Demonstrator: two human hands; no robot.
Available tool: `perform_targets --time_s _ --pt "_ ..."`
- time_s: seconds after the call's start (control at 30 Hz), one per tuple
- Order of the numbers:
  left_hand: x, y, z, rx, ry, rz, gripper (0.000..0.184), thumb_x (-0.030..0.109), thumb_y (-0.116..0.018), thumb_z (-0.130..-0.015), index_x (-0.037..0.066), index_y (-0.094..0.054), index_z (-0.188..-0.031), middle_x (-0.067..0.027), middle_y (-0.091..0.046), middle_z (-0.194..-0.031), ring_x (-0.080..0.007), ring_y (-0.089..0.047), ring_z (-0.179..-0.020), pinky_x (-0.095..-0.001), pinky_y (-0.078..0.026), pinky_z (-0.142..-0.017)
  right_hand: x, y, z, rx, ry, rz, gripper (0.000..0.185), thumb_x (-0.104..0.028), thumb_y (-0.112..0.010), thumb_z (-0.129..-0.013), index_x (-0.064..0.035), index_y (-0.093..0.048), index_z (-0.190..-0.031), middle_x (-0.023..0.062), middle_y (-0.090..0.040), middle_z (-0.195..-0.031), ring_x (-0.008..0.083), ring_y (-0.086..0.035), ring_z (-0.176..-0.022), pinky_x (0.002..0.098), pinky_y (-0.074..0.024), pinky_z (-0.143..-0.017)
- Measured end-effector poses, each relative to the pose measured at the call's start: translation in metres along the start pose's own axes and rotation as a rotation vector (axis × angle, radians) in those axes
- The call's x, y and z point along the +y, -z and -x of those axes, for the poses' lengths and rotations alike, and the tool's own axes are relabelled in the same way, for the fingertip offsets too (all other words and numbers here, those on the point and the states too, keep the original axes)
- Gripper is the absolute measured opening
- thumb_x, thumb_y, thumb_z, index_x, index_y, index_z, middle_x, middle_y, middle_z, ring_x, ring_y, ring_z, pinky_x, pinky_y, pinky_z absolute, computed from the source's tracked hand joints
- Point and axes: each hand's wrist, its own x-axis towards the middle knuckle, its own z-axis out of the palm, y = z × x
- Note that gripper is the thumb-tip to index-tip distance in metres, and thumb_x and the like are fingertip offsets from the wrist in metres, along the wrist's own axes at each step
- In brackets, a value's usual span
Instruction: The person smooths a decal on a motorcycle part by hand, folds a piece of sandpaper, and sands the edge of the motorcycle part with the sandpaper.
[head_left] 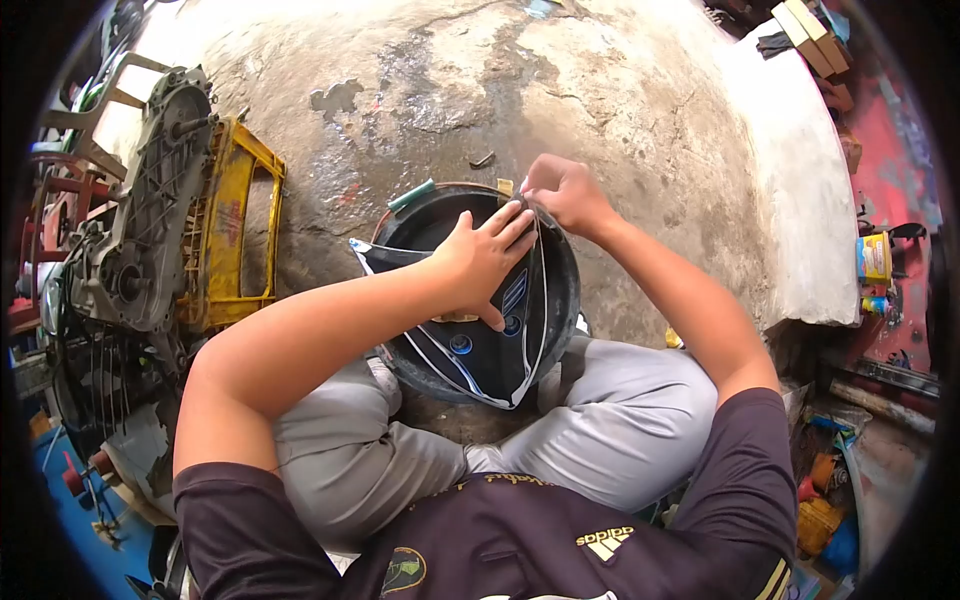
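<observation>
A black piece with white edging and blue marks [515,345] lies across a round black basin [565,290] between my legs. My left hand [478,262] rests flat on this piece with its fingers spread. At the piece's upper tip, by the basin's far rim, my right hand [568,195] is closed in a pinch; what its fingertips hold is too small to make out. A green cylindrical object [411,196] sits on the basin's far left rim.
A yellow crate [232,225] and a grey metal engine casing [165,200] stand at the left. A small dark metal piece [483,160] lies on the wet concrete floor [640,130] beyond the basin. Yellow tin [873,258] and assorted parts are at the right.
</observation>
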Motion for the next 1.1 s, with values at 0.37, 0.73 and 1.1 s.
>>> perform_targets --time_s 0.37,0.73,1.1 --pt "0.001 -0.002 0.000 0.017 0.003 -0.001 0.136 0.073 -0.086 -0.066 0.004 -0.030 -0.168 -0.0155 -0.023 -0.177 -0.0327 -0.015 -0.165 -0.0612 -0.042 -0.116 0.006 0.002 0.001 -0.016 -0.001 -0.038 0.011 -0.009 -0.073 -0.090 -0.0010 -0.072 -0.097 0.0098 -0.078 -0.091 0.0182 -0.073 -0.087 0.0347 -0.0571 -0.083" --pt "-0.001 0.000 -0.001 0.016 -0.003 0.011 0.135 0.071 -0.088 -0.065 0.004 -0.030 -0.168 -0.0168 -0.023 -0.176 -0.0333 -0.015 -0.166 -0.0622 -0.041 -0.116 0.005 0.004 -0.002 -0.013 -0.007 -0.005 0.011 -0.010 -0.074 -0.089 -0.0024 -0.072 -0.096 0.0090 -0.078 -0.091 0.0188 -0.073 -0.086 0.0342 -0.0568 -0.083" --pt "-0.001 0.001 -0.002 -0.023 -0.007 0.014 0.136 0.070 -0.089 -0.064 0.004 -0.030 -0.168 -0.0165 -0.021 -0.177 -0.0343 -0.015 -0.165 -0.0624 -0.042 -0.114 0.001 -0.004 -0.006 0.015 0.001 0.031 0.012 -0.011 -0.074 -0.089 -0.0016 -0.071 -0.095 0.0098 -0.077 -0.090 0.0174 -0.073 -0.084 0.0336 -0.0568 -0.079"
